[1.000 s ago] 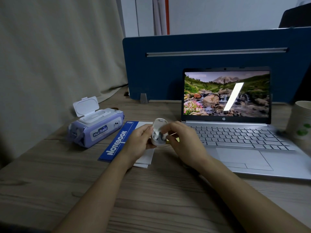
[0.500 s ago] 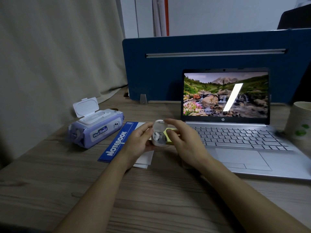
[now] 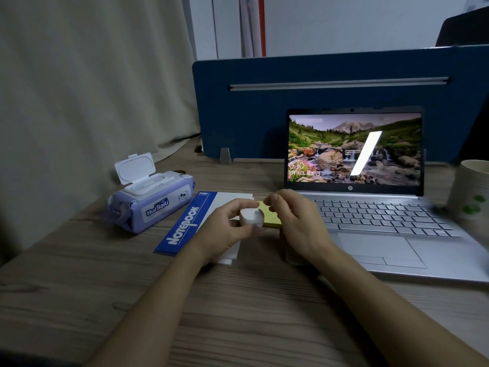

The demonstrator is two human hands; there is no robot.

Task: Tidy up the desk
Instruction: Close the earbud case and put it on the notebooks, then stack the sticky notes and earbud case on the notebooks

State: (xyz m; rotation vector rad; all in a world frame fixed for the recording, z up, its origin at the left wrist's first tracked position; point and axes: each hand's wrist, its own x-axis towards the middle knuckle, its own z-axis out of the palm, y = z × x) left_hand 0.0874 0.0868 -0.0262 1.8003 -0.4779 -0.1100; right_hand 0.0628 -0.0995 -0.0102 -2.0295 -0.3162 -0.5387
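The left hand (image 3: 225, 226) held a small white case (image 3: 252, 217) over the notebook (image 3: 201, 223). The right hand (image 3: 296, 221) hung beside it, fingers loosely curled, holding nothing. Yellow sticky notes (image 3: 268, 214) lay just behind. The laptop (image 3: 370, 207) stood right, wipes (image 3: 150, 202) left.

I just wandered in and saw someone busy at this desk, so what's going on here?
A person is tidying a wooden desk. Their left hand grips a small white rounded earbud case, its lid shut, while the right hand hovers beside it with fingers curled, holding nothing. Underneath lie a blue-edged white notebook and a yellow sticky-note pad. A purple wet-wipe pack sits left with its flap open; an open silver laptop stands to the right.
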